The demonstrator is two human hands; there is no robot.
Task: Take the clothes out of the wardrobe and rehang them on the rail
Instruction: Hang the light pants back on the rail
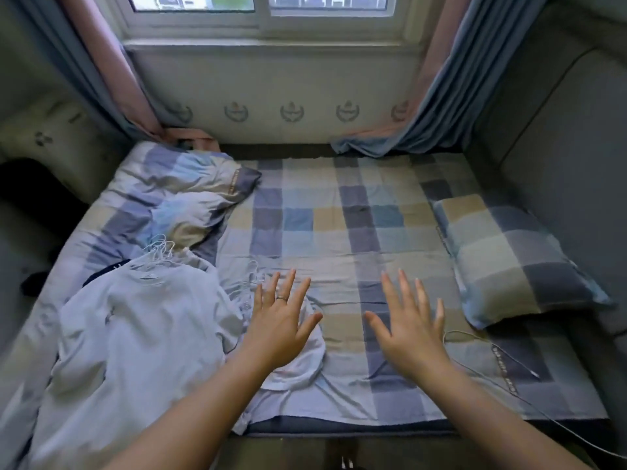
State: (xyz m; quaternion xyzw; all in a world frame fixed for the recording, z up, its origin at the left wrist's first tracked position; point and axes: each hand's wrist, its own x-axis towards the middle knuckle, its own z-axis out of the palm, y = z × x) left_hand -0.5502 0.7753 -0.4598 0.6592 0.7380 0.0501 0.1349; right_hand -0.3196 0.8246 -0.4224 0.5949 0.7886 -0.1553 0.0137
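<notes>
A pile of pale blue-white clothes [135, 334] lies on the left of the bed, with several white wire hangers [159, 254] sticking out at its top. A dark garment [101, 273] peeks from under the pile. My left hand [281, 320] hovers flat with spread fingers over the right edge of the pile, a ring on one finger. My right hand [410, 327] is spread the same way above the checked bedsheet [339, 225], holding nothing. No wardrobe or rail is in view.
A crumpled checked duvet [176, 198] lies at the bed's far left and a checked pillow [509, 259] at the right. A white cable [481, 364] trails across the sheet's right side. Curtains [441, 106] and a window [264, 8] stand behind the bed.
</notes>
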